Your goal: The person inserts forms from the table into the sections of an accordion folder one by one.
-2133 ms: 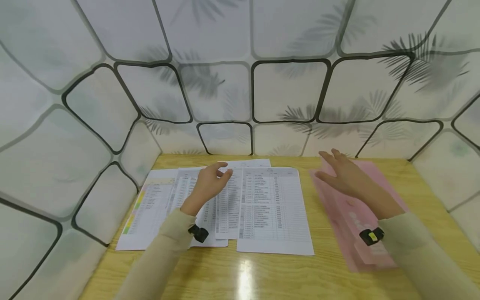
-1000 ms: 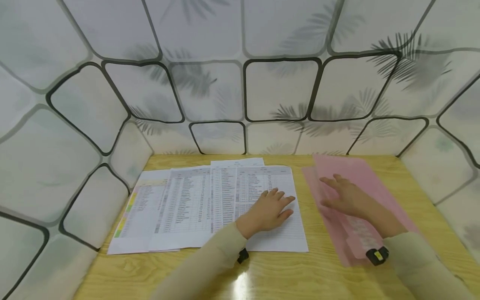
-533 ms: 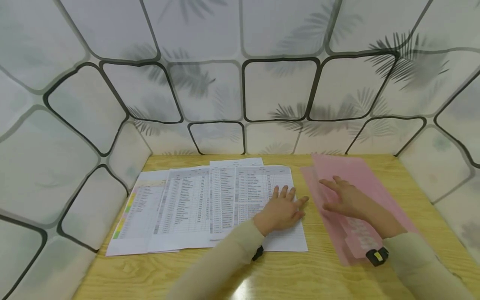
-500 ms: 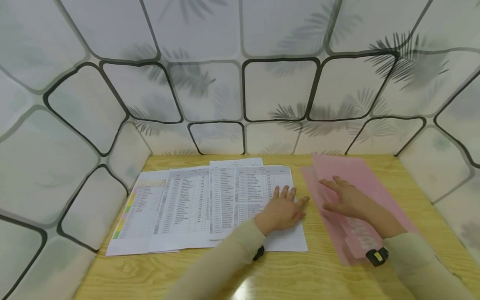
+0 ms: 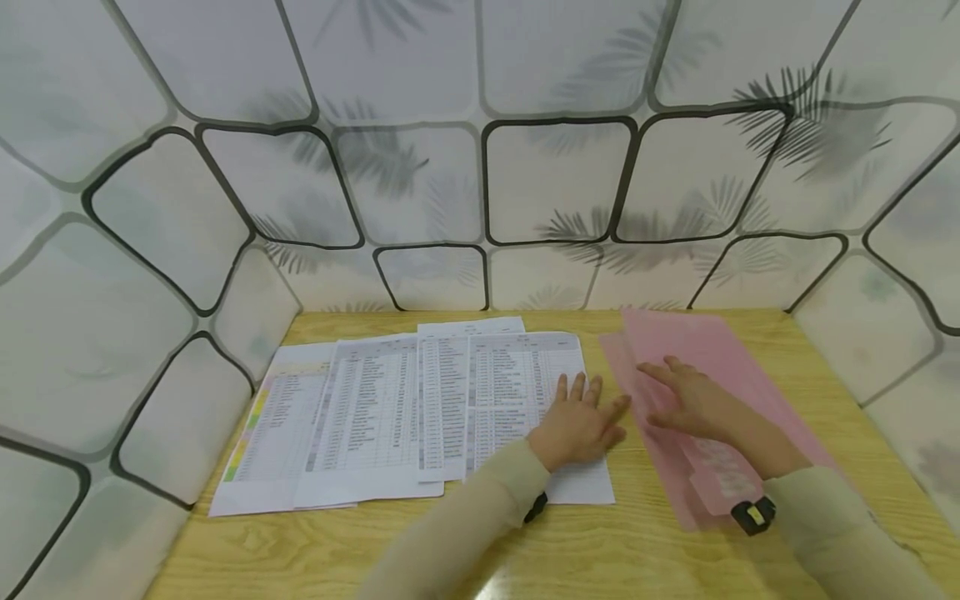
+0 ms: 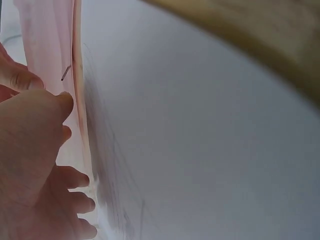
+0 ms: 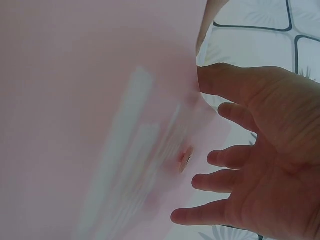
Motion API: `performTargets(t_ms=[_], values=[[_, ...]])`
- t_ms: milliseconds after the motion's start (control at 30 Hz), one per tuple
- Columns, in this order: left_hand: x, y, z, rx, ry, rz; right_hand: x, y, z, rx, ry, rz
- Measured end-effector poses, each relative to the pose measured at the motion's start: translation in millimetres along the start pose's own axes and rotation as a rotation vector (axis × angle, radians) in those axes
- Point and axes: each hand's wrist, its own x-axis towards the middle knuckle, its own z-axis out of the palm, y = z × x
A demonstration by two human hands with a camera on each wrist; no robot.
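Several printed sheets [image 5: 360, 417] lie overlapping in a row on the table. On the rightmost sheet [image 5: 502, 367] is my left hand [image 5: 577, 427], its fingers spread over the right edge; whether it presses down is hard to tell. To the right lies a translucent pink plastic folder [image 5: 738, 350] with a small snap button [image 7: 186, 159]. My right hand [image 5: 697, 402] is over the folder with its fingers spread. In the right wrist view the thumb [image 7: 215, 80] meets the edge of the pink film, while the other fingers are stretched out and hold nothing.
A wood-grain table [image 5: 300, 558] carries the papers and folder. Patterned walls [image 5: 555, 183] close in at the back and both sides. Coloured strips [image 5: 247, 437] mark the left edge of the leftmost sheet.
My left hand has moved right across the sheets, from above the second one to the rightmost sheet's right edge, its fingers spreading. My right hand has come slightly lower over the folder.
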Motion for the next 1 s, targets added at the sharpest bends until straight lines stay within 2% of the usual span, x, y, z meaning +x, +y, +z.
performTargets(t_ms=[267,733,867,1000], values=[[-0.7,3.1,-0.7,-0.029,-0.059,-0.03,0.7,-1,-1,-0.021,0.005,-0.007],[-1.5,2.9,-3.2,-0.025,-0.076,-0.045,-1.1,7,-20,-0.065,0.023,-0.034],[-1.8,3.7,-4.5,-0.031,-0.072,-0.042,-5.6,6,-29,-0.002,0.006,-0.007],[-2.2,4.2,-4.5,-0.027,-0.068,-0.037,-11.8,7,-42,0.038,-0.009,0.054]])
